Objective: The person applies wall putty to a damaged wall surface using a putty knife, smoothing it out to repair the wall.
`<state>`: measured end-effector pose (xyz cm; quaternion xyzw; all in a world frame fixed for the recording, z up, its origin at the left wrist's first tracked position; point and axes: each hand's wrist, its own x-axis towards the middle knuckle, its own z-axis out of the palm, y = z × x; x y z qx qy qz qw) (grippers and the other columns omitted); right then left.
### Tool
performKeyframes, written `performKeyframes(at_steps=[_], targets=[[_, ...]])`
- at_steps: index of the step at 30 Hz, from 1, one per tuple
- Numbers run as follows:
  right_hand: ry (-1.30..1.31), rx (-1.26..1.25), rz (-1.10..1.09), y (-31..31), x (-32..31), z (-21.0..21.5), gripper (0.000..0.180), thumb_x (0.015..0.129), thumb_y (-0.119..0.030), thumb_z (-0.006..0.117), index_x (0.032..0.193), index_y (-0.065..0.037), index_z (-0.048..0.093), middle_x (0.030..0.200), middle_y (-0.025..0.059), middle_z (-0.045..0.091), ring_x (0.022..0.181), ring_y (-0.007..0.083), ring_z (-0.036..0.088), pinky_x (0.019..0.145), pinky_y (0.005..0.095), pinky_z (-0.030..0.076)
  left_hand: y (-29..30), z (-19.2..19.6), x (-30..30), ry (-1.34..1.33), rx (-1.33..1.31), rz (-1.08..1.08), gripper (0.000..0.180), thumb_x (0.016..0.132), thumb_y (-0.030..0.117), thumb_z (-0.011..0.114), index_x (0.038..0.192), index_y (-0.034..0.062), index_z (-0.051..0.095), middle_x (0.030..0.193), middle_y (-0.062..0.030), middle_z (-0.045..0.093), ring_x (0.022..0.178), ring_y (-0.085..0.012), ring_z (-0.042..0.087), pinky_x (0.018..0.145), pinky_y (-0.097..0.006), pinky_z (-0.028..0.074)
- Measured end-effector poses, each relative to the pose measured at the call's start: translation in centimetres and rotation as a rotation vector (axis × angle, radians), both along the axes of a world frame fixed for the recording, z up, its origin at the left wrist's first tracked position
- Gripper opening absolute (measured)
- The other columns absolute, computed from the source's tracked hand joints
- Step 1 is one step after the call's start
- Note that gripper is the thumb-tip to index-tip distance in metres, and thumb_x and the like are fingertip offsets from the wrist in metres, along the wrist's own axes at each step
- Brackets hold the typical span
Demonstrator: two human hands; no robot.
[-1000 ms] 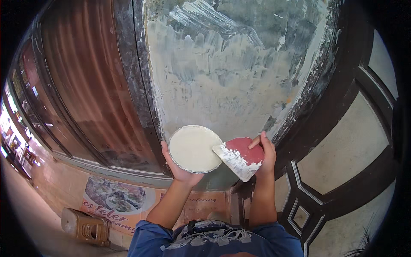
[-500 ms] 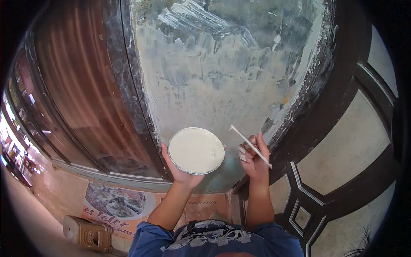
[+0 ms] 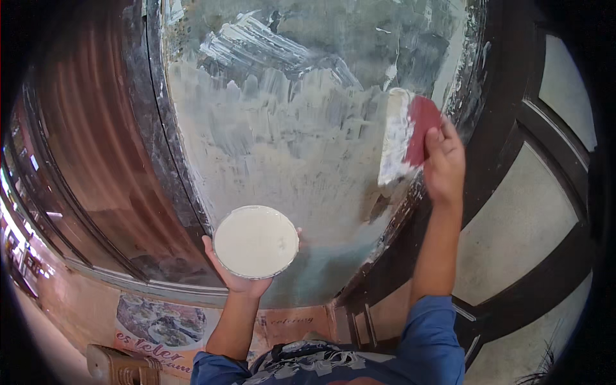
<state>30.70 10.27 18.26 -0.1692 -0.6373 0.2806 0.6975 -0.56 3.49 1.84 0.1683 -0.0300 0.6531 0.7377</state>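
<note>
A round tub of off-white paste [image 3: 256, 242] rests in my left hand [image 3: 242, 280], which cups it from below with the thumb at its left side. My right hand [image 3: 445, 159] grips a red putty scraper [image 3: 423, 128] by its right edge, up at the right part of the wall panel. The scraper's left part is smeared with white paste, and its long edge lies at or close to the wall; whether it touches, I cannot tell. The wall panel [image 3: 276, 151] is patchy grey-green with pale smears, and brighter white strokes run across its upper part.
Dark frame strips [image 3: 154, 115] edge the panel. To the left is a glass pane with a brown curtain [image 3: 83, 147]. A dark door with pale panels [image 3: 526, 218] stands on the right. Low at the left are a printed banner [image 3: 160, 324] and a brown plastic stool [image 3: 122, 366].
My right hand has risen from beside the tub to the wall's right side, turning the scraper so its face shows. In the picture, the tub and my left hand sit lower and further left.
</note>
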Motion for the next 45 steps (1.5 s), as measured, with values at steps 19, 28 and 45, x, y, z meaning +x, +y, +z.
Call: performKeyframes(at_steps=[19, 28, 45], targets=[[-0.988, 0.469, -0.833, 9.7, -2.7, 12.5, 0.02, 0.098, -0.025, 0.056, 0.108, -0.01, 0.064, 0.095, 0.0125, 0.068, 0.099, 0.0328, 0.057, 0.097, 0.0513, 0.035, 3.7, 2.3, 1.8, 0.09, 0.034, 0.141, 0.101, 0.081, 0.088, 0.031, 0.149, 0.0134, 0.037, 0.152, -0.0203, 0.037, 0.134, -0.0539, 0.038, 0.11, -0.073, 0.029], [-0.93, 0.559, -0.784, 10.3, -3.2, 12.5, 0.018, 0.098, -0.022, 0.056, 0.105, -0.006, 0.062, 0.09, 0.0154, 0.066, 0.09, 0.0349, 0.06, 0.086, 0.0436, 0.043, 4.5, 1.3, 2.0, 0.019, 0.006, 0.157, 0.104, 0.078, 0.088, 0.038, 0.153, 0.015, 0.031, 0.156, -0.0278, 0.026, 0.135, -0.065, 0.025, 0.102, -0.075, 0.035], [-0.907, 0.491, -0.558, 9.6, -2.7, 13.2, 0.016, 0.097, -0.018, 0.058, 0.102, -0.003, 0.062, 0.086, 0.0185, 0.066, 0.081, 0.0389, 0.063, 0.073, 0.0402, 0.048, 4.0, 1.2, 2.4, 0.044, -0.022, 0.253, 0.102, 0.08, 0.086, 0.038, 0.15, 0.0132, 0.035, 0.152, -0.0269, 0.034, 0.131, -0.0642, 0.032, 0.102, -0.074, 0.036]])
